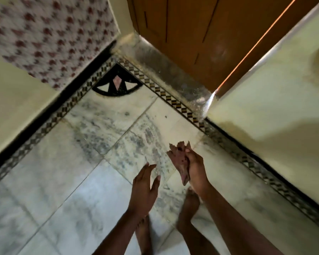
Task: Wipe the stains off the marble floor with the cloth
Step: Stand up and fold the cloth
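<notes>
While the person is standing barefoot on the marble floor (44, 181), near to far:
Feet: one foot (189, 205) is showing under the right wrist.
Left hand (144, 190): grip spread, holding nothing, hovering just beside the cloth.
Right hand (196, 170): grip pinching the crumpled reddish cloth (179, 153) above the floor.
Stains (136, 144): grey smudges are lying beyond the cloth.
Door (201, 30): wooden, standing far beyond the cloth.

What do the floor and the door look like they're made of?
Floor: polished stone, likely marble, judging by the pale slabs with grey veining, thin joints and faint sheen. Door: apparently wood, brown with panel lines; veneer or solid unclear.
</notes>
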`<action>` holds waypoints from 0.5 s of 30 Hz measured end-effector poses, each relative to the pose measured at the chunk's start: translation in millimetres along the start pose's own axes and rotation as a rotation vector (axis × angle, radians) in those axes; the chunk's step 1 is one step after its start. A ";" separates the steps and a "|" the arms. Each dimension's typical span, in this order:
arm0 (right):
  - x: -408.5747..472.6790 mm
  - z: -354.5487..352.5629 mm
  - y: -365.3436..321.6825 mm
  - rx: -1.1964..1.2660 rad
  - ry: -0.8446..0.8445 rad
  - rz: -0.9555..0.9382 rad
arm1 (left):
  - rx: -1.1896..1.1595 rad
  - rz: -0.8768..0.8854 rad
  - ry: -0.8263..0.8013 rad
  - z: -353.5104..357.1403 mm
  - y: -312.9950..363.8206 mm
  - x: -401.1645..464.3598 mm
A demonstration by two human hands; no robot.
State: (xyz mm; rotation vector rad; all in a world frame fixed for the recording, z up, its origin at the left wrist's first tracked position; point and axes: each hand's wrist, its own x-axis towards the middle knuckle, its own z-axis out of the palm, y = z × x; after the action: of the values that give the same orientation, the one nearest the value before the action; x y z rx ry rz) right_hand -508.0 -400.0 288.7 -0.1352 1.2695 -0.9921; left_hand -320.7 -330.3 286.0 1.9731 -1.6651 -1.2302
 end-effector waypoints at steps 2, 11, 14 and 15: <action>-67.3 27.9 -48.6 0.042 -0.040 -0.009 | -0.063 0.029 0.018 -47.3 60.7 -45.9; -308.6 109.3 -200.1 -0.076 -0.151 -0.068 | -0.195 0.305 0.169 -174.3 268.3 -171.9; -347.5 118.5 -218.4 -0.050 -0.148 -0.035 | -0.230 0.363 0.170 -188.4 301.2 -195.1; -356.3 118.6 -224.7 -0.052 -0.144 -0.035 | -0.246 0.366 0.172 -191.8 311.4 -201.7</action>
State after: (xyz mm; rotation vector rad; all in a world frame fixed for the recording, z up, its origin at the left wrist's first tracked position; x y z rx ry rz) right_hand -517.1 -341.6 722.4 -0.2654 1.1648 -0.9628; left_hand -380.5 -297.0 698.0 1.5017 -1.6098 -1.0395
